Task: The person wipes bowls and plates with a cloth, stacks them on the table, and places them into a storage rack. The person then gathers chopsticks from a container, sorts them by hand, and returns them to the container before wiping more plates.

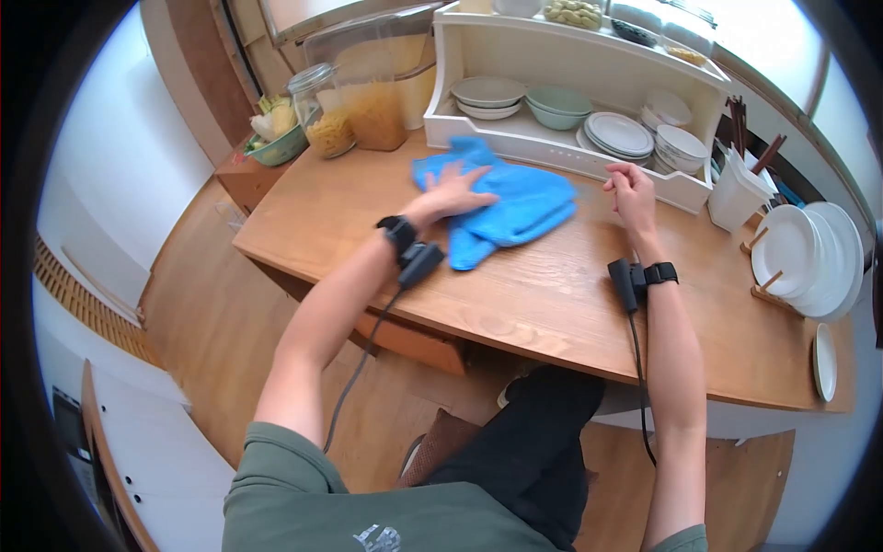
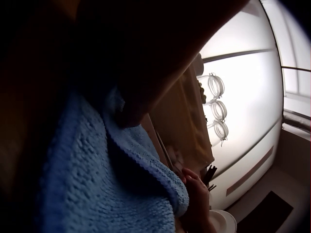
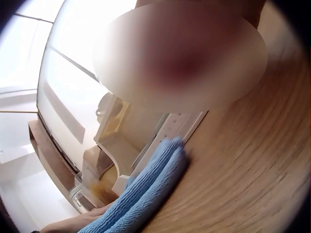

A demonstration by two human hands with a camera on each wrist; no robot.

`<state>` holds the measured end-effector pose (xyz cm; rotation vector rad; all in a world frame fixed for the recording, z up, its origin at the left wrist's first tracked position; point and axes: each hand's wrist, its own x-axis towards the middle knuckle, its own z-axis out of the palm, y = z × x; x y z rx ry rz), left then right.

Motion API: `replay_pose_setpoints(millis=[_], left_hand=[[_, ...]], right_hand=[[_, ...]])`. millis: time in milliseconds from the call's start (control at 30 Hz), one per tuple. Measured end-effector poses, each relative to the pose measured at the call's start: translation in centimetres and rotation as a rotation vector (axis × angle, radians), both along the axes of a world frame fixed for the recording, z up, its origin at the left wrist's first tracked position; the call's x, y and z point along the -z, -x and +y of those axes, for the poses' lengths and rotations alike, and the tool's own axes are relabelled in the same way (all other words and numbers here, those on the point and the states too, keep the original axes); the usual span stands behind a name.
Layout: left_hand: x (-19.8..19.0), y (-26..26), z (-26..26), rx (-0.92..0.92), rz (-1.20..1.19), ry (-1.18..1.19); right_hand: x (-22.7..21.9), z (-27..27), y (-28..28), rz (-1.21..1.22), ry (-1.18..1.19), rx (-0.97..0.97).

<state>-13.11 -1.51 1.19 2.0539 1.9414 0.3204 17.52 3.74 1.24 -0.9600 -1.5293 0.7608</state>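
Note:
A blue cloth (image 1: pixel 515 202), towel-like and partly folded, lies rumpled on the wooden table (image 1: pixel 359 221). My left hand (image 1: pixel 452 193) rests on its left part, fingers and thumb spread. The left wrist view shows the cloth's nubbly weave (image 2: pixel 116 179) close up, with much of that hand in shadow. To the right of the cloth is my right hand (image 1: pixel 631 195), apart from it, its fingers loosely curled around nothing. In the right wrist view a folded edge of the cloth (image 3: pixel 146 189) lies along the wood, and a blurred patch covers the upper middle.
Behind the cloth stands a white shelf (image 1: pixel 570 147) with bowls and plates. Pasta jars (image 1: pixel 329 129) are at the back left. On the right are a white chopstick holder (image 1: pixel 739 191), a rack of plates (image 1: pixel 791 253) and a small dish (image 1: pixel 825 362) near the table's edge.

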Motion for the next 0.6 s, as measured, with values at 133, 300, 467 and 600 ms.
replay_pose_setpoints(millis=[133, 300, 467, 600], left_hand=[[0.4, 8.7, -2.9, -0.157, -0.014, -0.006], [1.2, 21.1, -6.8, -0.331, -0.048, -0.001], [2.2, 28.5, -8.5, -0.417, -0.128, -0.029], [1.0, 26.7, -9.7, -0.521, -0.056, -0.014]], right_hand=[[1.0, 0.8, -0.3, -0.026, -0.024, 0.015], [0.8, 0.5, -0.1, -0.084, -0.021, 0.039], [0.9, 0.1, 0.1, -0.111, -0.064, 0.059], [0.9, -0.1, 0.2, -0.116, -0.083, 0.049]])
